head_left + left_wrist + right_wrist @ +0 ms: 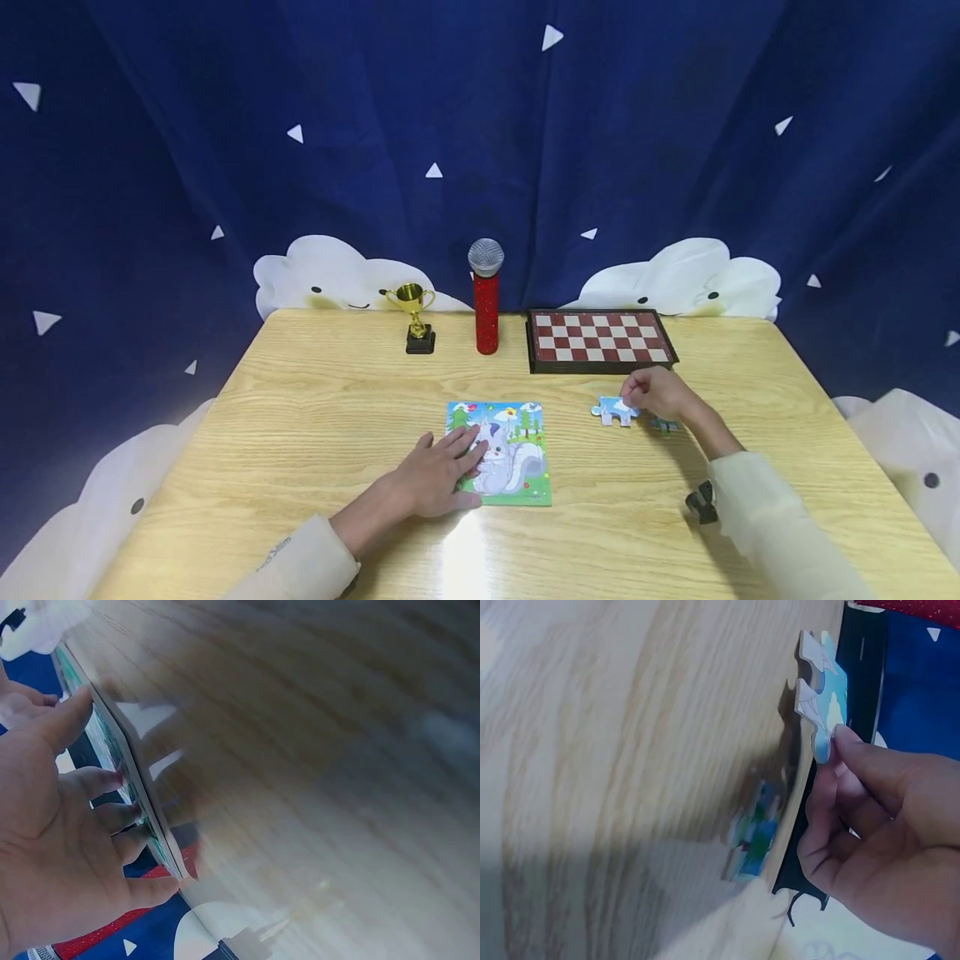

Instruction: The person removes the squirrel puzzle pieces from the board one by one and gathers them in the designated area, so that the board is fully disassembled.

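Right hand (658, 393) pinches blue puzzle piece (613, 407); left hand (437, 475) lies spread on squirrel board (528, 468); piece likely light, stiff, easily creased; best held by broad edge.

The puzzle (516, 467) lies between microphone (487, 310) and person.

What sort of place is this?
Probably a staged tabletop set, perhaps for filming: a blue curtain hangs behind the table, which bears a puzzle and a trophy.

White glare on tabletop (337, 400), dimmer wrist views, blurred green puzzle piece (757, 838)
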### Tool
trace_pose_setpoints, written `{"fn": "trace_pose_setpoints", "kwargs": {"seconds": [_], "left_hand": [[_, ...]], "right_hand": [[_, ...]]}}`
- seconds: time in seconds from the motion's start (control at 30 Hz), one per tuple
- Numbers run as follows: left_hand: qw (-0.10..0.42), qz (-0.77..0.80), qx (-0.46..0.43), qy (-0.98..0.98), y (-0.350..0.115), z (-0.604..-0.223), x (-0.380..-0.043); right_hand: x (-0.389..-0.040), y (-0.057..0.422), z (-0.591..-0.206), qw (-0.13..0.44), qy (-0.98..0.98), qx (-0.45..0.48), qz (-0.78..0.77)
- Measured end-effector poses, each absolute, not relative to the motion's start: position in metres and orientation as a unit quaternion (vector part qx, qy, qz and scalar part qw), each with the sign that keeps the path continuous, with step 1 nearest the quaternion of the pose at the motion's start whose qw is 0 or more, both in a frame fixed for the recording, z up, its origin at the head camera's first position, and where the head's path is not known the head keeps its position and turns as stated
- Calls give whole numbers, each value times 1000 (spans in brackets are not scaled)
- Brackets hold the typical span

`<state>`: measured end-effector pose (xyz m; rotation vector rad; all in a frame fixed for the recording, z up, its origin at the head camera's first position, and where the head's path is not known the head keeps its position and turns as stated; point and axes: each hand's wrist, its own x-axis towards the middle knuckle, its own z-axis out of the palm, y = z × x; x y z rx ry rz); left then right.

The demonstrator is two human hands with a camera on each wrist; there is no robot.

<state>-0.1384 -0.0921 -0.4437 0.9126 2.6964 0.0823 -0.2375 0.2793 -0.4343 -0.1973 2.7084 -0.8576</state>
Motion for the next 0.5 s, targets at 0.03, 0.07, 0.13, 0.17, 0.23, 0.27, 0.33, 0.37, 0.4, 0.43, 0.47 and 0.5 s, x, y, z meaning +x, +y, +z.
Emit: {"fn": "trace_pose_setpoints", "kwargs": {"seconds": [0.03, 0.07, 0.13, 0.17, 0.23, 0.27, 0.33, 0.37, 0.4, 0.43, 0.47, 0.5], "left_hand": [[146, 28, 317, 937, -92, -443, -138], [145, 26, 318, 937, -92, -443, -138], [143, 25, 317, 937, -92, -443, -138], [143, 25, 317, 937, -92, -443, -138], [142, 25, 316, 938, -92, -442, -138], [141, 23, 316, 938, -92, -442, -138], [140, 17, 316, 938, -91, -443, -138], [138, 13, 317, 938, -91, -443, -137], [138, 10, 317, 938, -91, -443, -137], [137, 8, 318, 938, -91, -443, -137], [136, 5, 318, 938, -91, -443, -137], [136, 4, 317, 938, -91, -444, -137]], "right_hand": [[-238, 280, -435, 148, 942, -64, -295], [-238, 281, -436, 148, 942, -63, -293], [-239, 282, -438, 149, 944, -55, -290], [-239, 283, -439, 148, 945, -54, -288], [-240, 283, -440, 147, 947, -51, -283], [-240, 284, -441, 145, 948, -52, -279], [-239, 284, -442, 143, 951, -54, -269], [-239, 284, -442, 141, 953, -55, -264], [-239, 284, -442, 140, 954, -56, -259], [-240, 284, -443, 138, 955, -55, -256], [-240, 284, -443, 137, 956, -57, -252], [-240, 284, -444, 134, 957, -59, -249]]}}
